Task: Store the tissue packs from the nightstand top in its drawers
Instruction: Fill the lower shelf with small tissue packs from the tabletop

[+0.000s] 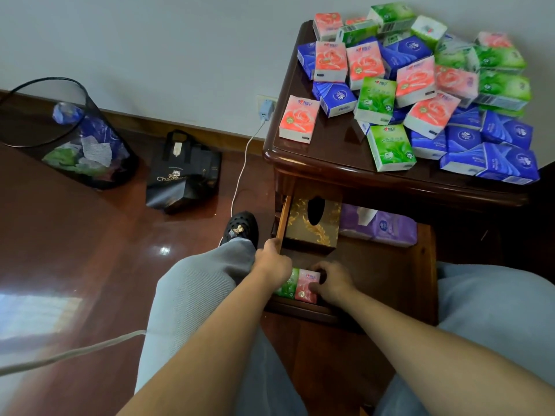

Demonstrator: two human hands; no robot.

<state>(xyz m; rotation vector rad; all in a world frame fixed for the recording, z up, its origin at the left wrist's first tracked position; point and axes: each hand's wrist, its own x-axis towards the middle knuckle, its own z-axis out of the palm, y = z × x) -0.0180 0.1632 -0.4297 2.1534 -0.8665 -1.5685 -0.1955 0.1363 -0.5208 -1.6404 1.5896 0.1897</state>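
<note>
- Head view: a glossy reddish-brown wooden floor [75, 235] runs up to a pale grey wall [150, 40] with a dark wooden skirting.
- A black mesh waste bin [69, 136] holding crumpled wrappers stands at the far left, and a black paper shopping bag [183, 172] sits beside it, near the wall.
- A white charger plug [265, 109] sits in the wall socket, its white cable [240, 175] trailing down across the floor.
- The dark polished wooden nightstand [324, 157] stands against the wall, its top heaped with small plastic-wrapped tissue packs [420, 85] in pink rose, green leaf and blue prints, lying flat, tilted and overlapping.
- Its pulled-out wooden drawer [390, 265] holds a gold-patterned tissue box [312, 226] and a purple soft tissue pack [381, 226] at the back.
- At the drawer's near left corner a green pack [286, 286] and a pink pack [306, 288] lie side by side, touching.
- The left hand [273, 262] rests on the drawer's left edge above the green pack, fingers curled over the rim.
- The right hand [333, 283] grips the pink pack, fingers curled around it.
- Grey trouser legs [195, 295] and a black clog [241, 228] show beside the drawer.
</note>
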